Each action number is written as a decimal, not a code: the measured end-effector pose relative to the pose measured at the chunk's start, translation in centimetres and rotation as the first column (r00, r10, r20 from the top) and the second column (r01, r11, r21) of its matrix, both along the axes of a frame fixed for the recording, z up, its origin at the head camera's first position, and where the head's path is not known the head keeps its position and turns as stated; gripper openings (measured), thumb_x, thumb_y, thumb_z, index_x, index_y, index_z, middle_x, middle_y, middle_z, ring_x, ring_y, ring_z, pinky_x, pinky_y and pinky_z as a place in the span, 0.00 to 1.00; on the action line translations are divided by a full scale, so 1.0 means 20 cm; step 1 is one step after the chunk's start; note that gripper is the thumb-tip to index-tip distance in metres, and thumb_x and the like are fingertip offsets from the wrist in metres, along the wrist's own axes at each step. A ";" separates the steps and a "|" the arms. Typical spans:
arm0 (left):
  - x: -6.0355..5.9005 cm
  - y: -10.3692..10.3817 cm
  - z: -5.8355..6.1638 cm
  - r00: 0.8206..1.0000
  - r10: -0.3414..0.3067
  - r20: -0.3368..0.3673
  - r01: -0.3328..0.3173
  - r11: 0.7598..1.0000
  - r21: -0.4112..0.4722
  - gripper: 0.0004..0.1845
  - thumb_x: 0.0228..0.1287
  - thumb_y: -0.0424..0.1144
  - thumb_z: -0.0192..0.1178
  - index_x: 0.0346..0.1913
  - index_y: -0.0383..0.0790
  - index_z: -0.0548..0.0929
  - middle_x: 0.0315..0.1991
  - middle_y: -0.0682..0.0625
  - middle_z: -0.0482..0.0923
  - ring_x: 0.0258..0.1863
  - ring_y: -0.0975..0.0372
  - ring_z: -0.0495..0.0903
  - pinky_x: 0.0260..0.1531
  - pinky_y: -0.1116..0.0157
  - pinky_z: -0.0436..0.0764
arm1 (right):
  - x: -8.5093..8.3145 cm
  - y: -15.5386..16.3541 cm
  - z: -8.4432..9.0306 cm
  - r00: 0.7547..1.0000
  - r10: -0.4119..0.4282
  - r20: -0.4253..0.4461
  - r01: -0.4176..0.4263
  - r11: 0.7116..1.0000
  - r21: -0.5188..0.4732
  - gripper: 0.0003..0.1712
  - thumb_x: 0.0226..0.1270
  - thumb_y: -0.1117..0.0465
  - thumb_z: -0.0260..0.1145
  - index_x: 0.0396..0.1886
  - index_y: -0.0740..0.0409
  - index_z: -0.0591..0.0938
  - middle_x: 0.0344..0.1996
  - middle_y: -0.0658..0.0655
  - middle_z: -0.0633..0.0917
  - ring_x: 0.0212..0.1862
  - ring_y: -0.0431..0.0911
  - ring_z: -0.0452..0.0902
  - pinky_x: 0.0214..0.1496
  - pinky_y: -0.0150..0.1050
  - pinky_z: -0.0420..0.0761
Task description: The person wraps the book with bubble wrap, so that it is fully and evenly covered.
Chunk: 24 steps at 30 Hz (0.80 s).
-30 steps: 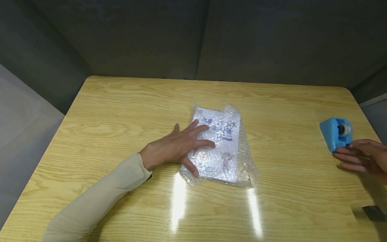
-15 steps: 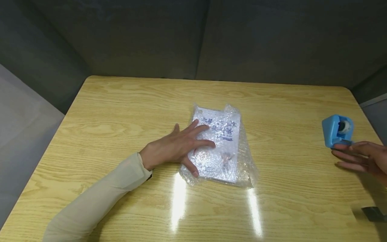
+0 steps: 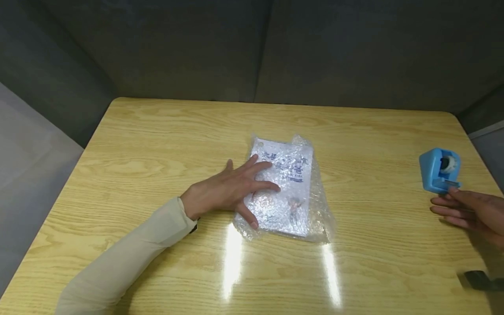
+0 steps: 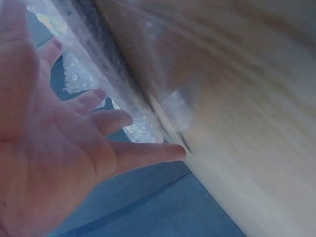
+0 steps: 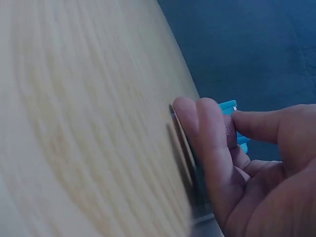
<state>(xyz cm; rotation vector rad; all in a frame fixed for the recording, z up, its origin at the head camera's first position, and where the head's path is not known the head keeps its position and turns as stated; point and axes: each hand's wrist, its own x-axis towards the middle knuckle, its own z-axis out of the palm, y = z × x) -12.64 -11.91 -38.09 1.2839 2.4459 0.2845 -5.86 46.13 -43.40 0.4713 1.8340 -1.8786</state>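
Observation:
A white book with blue lettering, wrapped in clear bubble wrap, lies mid-table. My left hand rests on its left part with the fingers spread wide; the left wrist view shows the same spread hand beside the wrap. Over at the right, a blue tape dispenser holds a small roll of tape. At its front edge my right hand pinches with thumb and index finger. In the right wrist view a shiny bit of clear tape shows at that pinch, below the thumb tip.
The wooden table has rounded far corners and meets a dark partition at the back. A blurred dark object on the right wrist shows at the lower right. Two bright light reflections lie on the near tabletop.
The blue dispenser has shifted slightly away and turned, showing its front edge more. My right thumb and fingers have drawn a little down from it. The left hand stays on the book.

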 end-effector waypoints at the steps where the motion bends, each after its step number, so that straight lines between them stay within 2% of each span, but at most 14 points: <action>1: 0.00 0.00 0.00 1.000 0.000 0.001 0.000 1.000 0.000 0.54 0.40 0.73 0.70 0.77 0.64 0.70 0.84 0.45 0.44 0.82 0.40 0.40 0.61 0.21 0.60 | 0.00 0.00 0.00 1.000 -0.013 -0.003 0.013 1.000 -0.007 0.19 0.87 0.52 0.49 0.39 0.43 0.85 0.37 0.43 0.91 0.40 0.38 0.90 0.41 0.36 0.89; 3: 0.00 0.00 0.00 1.000 -0.001 -0.005 0.001 1.000 0.002 0.54 0.40 0.73 0.70 0.77 0.64 0.70 0.84 0.46 0.45 0.82 0.40 0.40 0.61 0.21 0.60 | 0.01 -0.01 -0.01 0.999 -0.031 -0.011 0.031 0.999 -0.015 0.19 0.87 0.53 0.50 0.38 0.45 0.85 0.37 0.44 0.92 0.39 0.38 0.90 0.40 0.36 0.88; 10: 0.00 0.00 0.00 1.000 -0.013 -0.026 0.013 1.000 0.001 0.55 0.40 0.74 0.69 0.77 0.64 0.70 0.84 0.45 0.45 0.82 0.40 0.41 0.61 0.22 0.61 | 0.01 0.02 -0.02 1.000 0.000 -0.019 -0.002 0.994 -0.107 0.21 0.88 0.54 0.45 0.41 0.51 0.84 0.41 0.46 0.92 0.43 0.40 0.90 0.43 0.36 0.89; 18: -0.01 0.00 -0.01 0.999 -0.019 -0.042 0.020 1.000 0.004 0.55 0.39 0.76 0.69 0.77 0.65 0.71 0.84 0.45 0.46 0.82 0.40 0.42 0.61 0.22 0.62 | 0.00 0.04 -0.03 1.000 -0.008 -0.014 0.006 0.994 -0.109 0.20 0.88 0.55 0.45 0.41 0.52 0.83 0.41 0.46 0.92 0.43 0.40 0.90 0.42 0.36 0.89; 24: -0.01 -0.01 -0.01 1.000 -0.012 -0.023 0.012 1.000 0.009 0.55 0.40 0.75 0.69 0.77 0.64 0.71 0.84 0.45 0.46 0.82 0.40 0.41 0.61 0.21 0.61 | -0.01 0.04 -0.02 0.999 -0.031 0.017 0.033 0.988 -0.151 0.20 0.89 0.55 0.44 0.40 0.54 0.81 0.41 0.48 0.92 0.43 0.41 0.90 0.42 0.37 0.88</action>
